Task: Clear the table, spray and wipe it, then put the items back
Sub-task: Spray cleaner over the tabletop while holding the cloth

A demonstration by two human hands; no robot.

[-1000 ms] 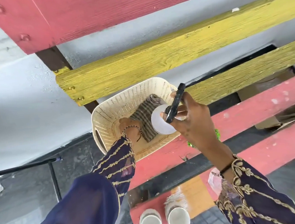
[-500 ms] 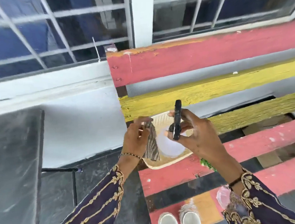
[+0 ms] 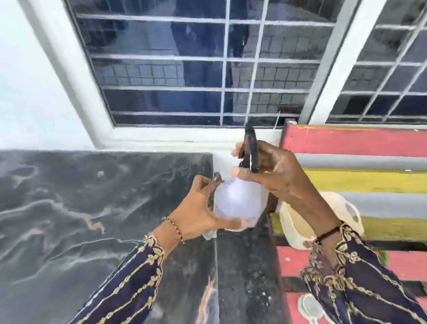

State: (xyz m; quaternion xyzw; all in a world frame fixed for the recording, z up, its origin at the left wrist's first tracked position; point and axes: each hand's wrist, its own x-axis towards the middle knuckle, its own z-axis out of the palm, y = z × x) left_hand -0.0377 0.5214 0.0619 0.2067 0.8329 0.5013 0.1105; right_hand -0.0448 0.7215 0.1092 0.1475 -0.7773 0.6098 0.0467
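Note:
A spray bottle with a cloudy white round body [image 3: 238, 203] and a black trigger head [image 3: 251, 151] is held up between both hands, over the right edge of the dark marble table [image 3: 58, 212]. My right hand [image 3: 282, 179] grips its neck and trigger. My left hand [image 3: 198, 211] cups the left side of the body. A small dark bit, perhaps the striped cloth [image 3: 216, 176], shows at my left fingertips; the rest of it is hidden.
A cream plastic basket [image 3: 350, 211] sits on the pink and yellow slatted bench [image 3: 372, 144] at the right, partly behind my right wrist. White cups [image 3: 310, 307] stand lower down on the bench. A barred window [image 3: 199, 60] and white wall lie behind.
My view has swung left from the bench to the marble table. Both hands rose from the basket with the bottle. My left hand, which lifted the striped cloth, now rests against the bottle's body.

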